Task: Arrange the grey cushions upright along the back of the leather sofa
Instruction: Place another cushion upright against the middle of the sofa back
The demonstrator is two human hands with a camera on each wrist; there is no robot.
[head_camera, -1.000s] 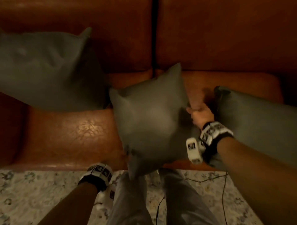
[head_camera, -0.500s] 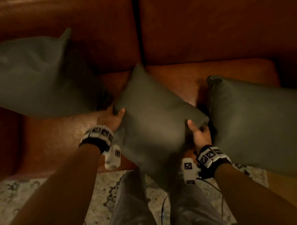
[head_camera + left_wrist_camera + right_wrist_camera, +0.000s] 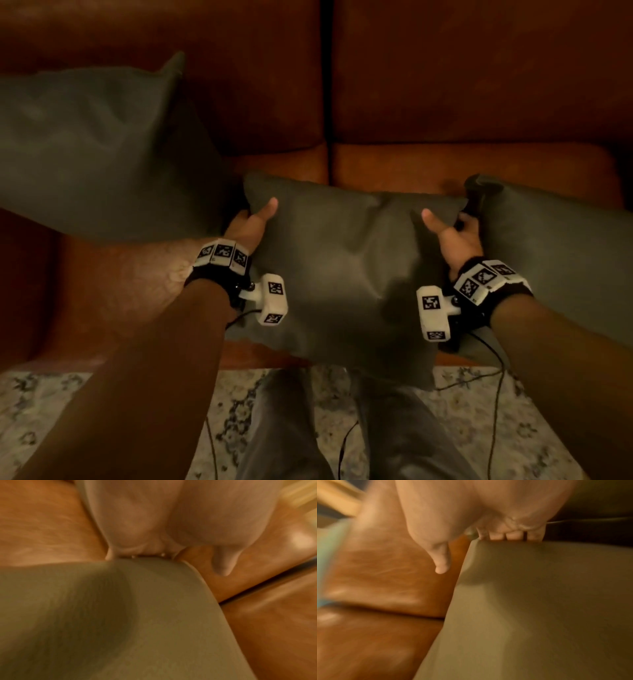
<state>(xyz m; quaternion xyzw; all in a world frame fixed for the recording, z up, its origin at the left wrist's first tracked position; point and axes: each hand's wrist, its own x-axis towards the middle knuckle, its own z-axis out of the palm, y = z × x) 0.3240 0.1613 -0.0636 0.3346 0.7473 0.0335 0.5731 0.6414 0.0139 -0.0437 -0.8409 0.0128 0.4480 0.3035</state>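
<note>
Fingers of the left hand (image 3: 247, 224) curl behind the left edge of the middle grey cushion (image 3: 342, 274), thumb laid on its front face, so the hand clamps that side. Left of it, another grey cushion (image 3: 89, 150) already leans upright against the backrest of the leather sofa (image 3: 462, 68). The held cushion hangs between both hands over the front of the seat, its lower corner dipping past the seat edge toward the patterned rug (image 3: 61, 404). Dents and folds across its face suggest a soft, light filling that gives under pressure; the matte cloth looks easy to hold without slipping. Gripping both side edges near the top, as now, should keep it square. On the far side, the right hand (image 3: 457, 233) wraps that edge the same way, fingers (image 3: 513, 535) tucked behind it, thumb in front. A third grey cushion (image 3: 561, 260) lies just beside that hand.
</note>
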